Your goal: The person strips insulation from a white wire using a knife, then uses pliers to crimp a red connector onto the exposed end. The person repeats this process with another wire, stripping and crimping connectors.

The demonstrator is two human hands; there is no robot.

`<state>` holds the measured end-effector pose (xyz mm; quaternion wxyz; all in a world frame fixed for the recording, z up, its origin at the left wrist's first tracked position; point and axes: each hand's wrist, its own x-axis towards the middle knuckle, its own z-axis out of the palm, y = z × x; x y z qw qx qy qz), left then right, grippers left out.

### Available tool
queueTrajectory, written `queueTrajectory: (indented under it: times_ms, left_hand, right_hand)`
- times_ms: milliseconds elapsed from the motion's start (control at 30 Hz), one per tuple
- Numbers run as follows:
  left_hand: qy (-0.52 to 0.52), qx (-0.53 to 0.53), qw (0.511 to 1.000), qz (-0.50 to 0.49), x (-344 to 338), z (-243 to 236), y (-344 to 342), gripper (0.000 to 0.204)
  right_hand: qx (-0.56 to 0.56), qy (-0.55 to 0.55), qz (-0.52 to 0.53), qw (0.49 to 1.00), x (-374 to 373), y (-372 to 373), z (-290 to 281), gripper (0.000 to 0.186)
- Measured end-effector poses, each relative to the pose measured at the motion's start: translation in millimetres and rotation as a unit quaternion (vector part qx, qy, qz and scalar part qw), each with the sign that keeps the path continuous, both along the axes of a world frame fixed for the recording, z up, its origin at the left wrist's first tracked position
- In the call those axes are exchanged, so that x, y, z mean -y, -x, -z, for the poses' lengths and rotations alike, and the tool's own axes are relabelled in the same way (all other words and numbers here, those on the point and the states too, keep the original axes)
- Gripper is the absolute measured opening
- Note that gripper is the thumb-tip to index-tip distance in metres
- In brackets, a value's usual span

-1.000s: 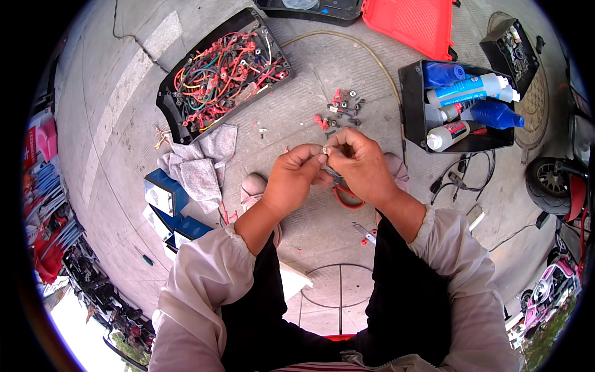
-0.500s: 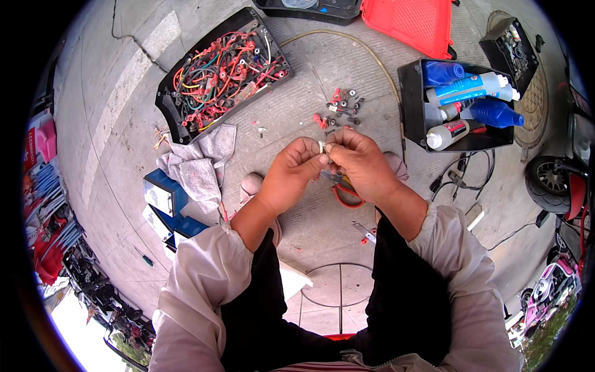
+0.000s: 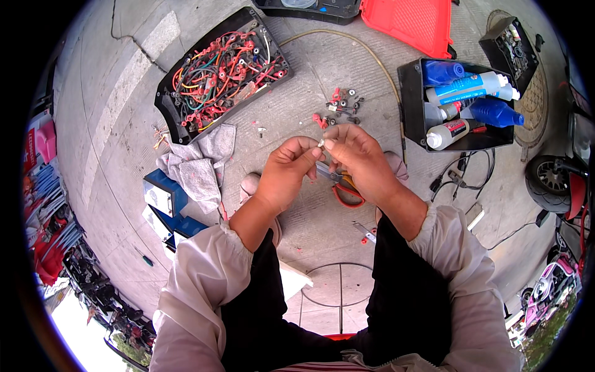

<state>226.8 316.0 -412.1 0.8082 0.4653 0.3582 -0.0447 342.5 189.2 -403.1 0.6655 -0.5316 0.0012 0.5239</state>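
A small pale piece (image 3: 321, 143) is held up in front of the body, above the concrete floor (image 3: 124, 204), at the spot where the fingertips of both hands meet. By the left hand (image 3: 282, 177) it is approached from the left: its thumb and forefinger are brought together and appear clamped on the piece's near side. By the right hand (image 3: 362, 164) it is pinched from the other side, with thumb and forefinger closed on it. The piece is thus placed to the right of the left fingers and to the left of the right fingers; neither hand can be called nearer, since contact seems to be made by both. Its long axis cannot be told, as it is too small and largely covered by skin.

Below the right hand, a cutting tool (image 3: 348, 197) with a red-orange loop handle is seen, its grey end pointed up and left toward the left fingers; whether it is gripped by the lower right fingers cannot be told.

Just beyond the fingertips, loose red and dark parts (image 3: 335, 109) are scattered on the floor. Farther off to the left, tangled wires (image 3: 217, 80) are held in a black tray (image 3: 168, 115), with a grey cloth (image 3: 198, 177) crumpled beside it. To the right, bottles (image 3: 462, 90) are packed in a black box (image 3: 412, 93).
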Motion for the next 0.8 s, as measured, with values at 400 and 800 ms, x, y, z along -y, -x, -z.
queueTrajectory:
  times_ms: [400, 800]
  left_hand:
    - [0.024, 0.036, 0.999, -0.032, 4.0, -5.0, -4.7, 0.009]
    - [-0.054, 0.040, 0.998, -0.012, 0.4, -5.0, 0.0, 0.015]
  right_hand:
    - [0.005, -0.001, -0.022, 1.000, 3.5, 0.1, 10.8, 0.015]
    - [0.020, 0.063, -0.080, 0.995, 6.1, -2.0, 3.8, 0.010]
